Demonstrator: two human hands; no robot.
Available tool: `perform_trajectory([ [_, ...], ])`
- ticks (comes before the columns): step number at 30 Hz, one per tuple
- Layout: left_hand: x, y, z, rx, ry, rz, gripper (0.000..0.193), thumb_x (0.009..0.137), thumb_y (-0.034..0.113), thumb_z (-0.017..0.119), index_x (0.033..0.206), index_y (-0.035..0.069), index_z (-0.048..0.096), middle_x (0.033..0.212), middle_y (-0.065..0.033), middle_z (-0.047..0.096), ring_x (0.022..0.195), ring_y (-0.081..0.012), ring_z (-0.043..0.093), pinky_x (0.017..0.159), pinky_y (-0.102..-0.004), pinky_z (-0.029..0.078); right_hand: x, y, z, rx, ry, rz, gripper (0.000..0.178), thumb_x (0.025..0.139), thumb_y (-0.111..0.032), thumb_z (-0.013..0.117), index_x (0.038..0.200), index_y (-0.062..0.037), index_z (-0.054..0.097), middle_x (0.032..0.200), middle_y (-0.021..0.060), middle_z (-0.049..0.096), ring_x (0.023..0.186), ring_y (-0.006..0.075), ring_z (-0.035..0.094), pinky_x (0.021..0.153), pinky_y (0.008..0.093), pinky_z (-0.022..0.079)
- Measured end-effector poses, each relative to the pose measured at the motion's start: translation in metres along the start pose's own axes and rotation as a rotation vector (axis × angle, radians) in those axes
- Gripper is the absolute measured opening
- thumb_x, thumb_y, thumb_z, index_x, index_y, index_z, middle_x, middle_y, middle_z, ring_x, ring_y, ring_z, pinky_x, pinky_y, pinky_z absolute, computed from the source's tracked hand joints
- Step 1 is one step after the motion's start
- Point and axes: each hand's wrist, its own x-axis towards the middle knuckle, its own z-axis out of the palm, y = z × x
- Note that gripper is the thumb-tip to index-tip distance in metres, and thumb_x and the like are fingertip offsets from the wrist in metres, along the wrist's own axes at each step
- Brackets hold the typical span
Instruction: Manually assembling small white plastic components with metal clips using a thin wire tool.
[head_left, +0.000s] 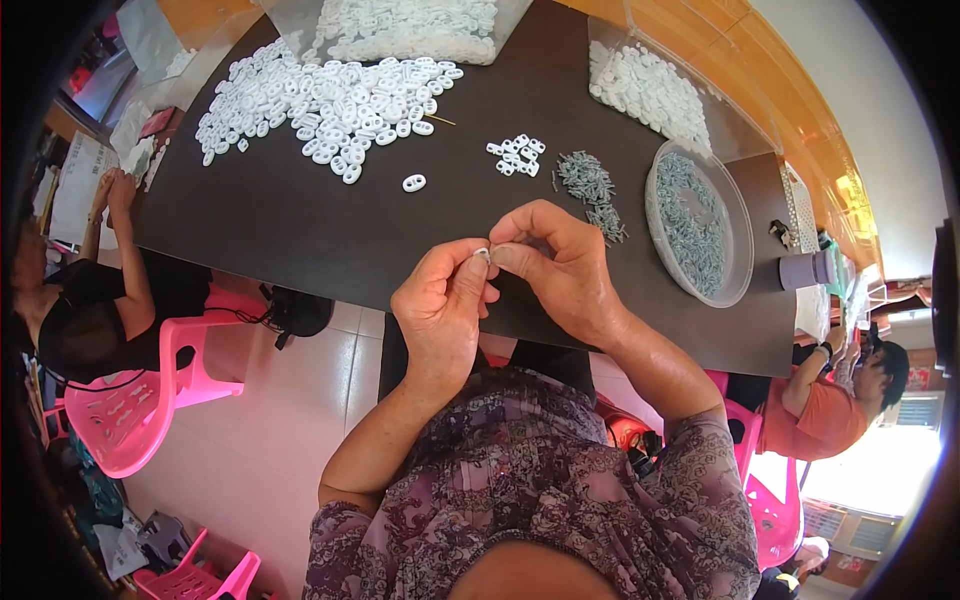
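My left hand (440, 315) pinches a small white plastic piece (482, 254) between thumb and forefinger, just over the table's near edge. My right hand (560, 270) meets it there, thumb and forefinger pressed together at the piece; whatever lies between those fingertips is too small to make out. Beyond my hands a single white oval two-hole piece (414, 183) lies apart from a wide heap of such ovals (350, 105). Nearer my right hand are a cluster of small white pieces (517, 155) and a pile of small grey screws (586, 180).
A round clear tray (741, 255) of grey screws stands at the right, beside a lidded cup (806, 270). Plastic bins with white pieces (650, 90) line the far side of the dark table (330, 225). People sit left and right on pink chairs (130, 400).
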Motion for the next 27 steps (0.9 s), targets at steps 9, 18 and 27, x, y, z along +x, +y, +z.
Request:
perform_trajectory([
  [9,-0.002,-0.003,-0.001,-0.044,0.04,0.024,0.01,0.091,0.004,0.056,0.096,-0.001,0.062,0.078,-0.0017,0.06,0.061,-0.0047,0.054,0.05,-0.0175,0.044,-0.002,-0.002,0.008,-0.081,0.056,-0.013,0.013,0.082,0.001,0.063,0.094,0.0008,0.059,0.086,0.0023,0.062,0.081,0.0073,0.058,0.074,0.0228,0.048],
  [18,-0.002,-0.016,0.001,0.162,0.107,0.189,0.008,0.088,-0.001,0.058,0.095,-0.003,0.062,0.076,-0.0036,0.059,0.059,-0.0066,0.055,0.05,-0.0197,0.044,0.002,0.018,0.016,-0.232,0.149,-0.187,0.009,0.079,0.003,0.063,0.087,0.0015,0.058,0.079,0.0066,0.061,0.072,0.0109,0.059,0.063,0.0246,0.049],
  [27,0.002,-0.006,-0.006,-0.175,0.054,-0.006,0.016,0.092,0.005,0.054,0.101,-0.007,0.06,0.081,-0.0077,0.063,0.063,-0.0095,0.058,0.052,-0.0207,0.047,0.003,0.006,0.013,-0.019,0.091,-0.072,0.009,0.079,0.001,0.06,0.088,0.0001,0.06,0.077,0.0058,0.059,0.072,0.0129,0.059,0.064,0.0266,0.048],
])
